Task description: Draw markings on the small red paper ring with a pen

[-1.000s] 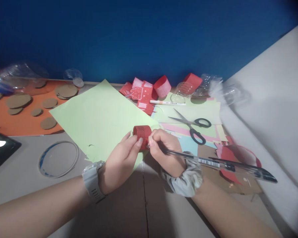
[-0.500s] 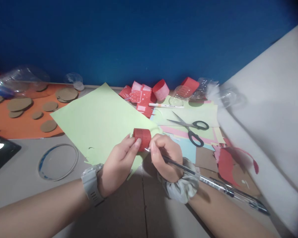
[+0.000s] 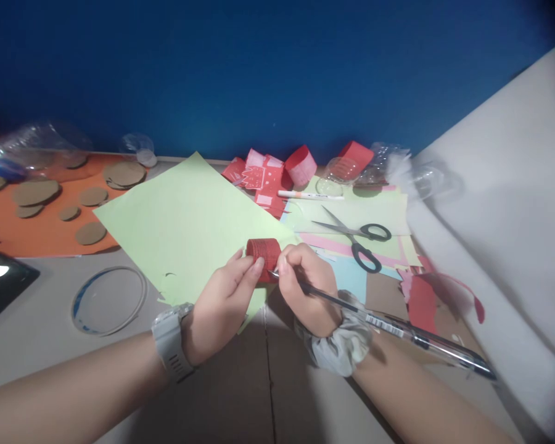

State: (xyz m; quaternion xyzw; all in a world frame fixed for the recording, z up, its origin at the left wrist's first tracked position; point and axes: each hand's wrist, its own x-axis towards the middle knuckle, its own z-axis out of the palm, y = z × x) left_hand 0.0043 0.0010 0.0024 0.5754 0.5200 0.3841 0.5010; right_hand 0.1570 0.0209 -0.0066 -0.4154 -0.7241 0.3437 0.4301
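My left hand is closed on a small red paper roll marked with dark lines, thumb on its near side. Between the thumb and fingers of my right hand is a clear ballpoint pen. Its tip meets the lower part of the red roll, close to my left thumb. The pen's long barrel slants down to the right, over my right wrist. Beneath and behind the roll lies a light green paper sheet.
Black-handled scissors lie opened on coloured paper at right. Red paper pieces and a white marker are behind. Cardboard discs rest on orange paper, near a tape ring. A blue wall stands at the back.
The pen has tilted, its rear end rising and shifting slightly left, its tip moving a little up along the red roll. My left hand stays almost still.
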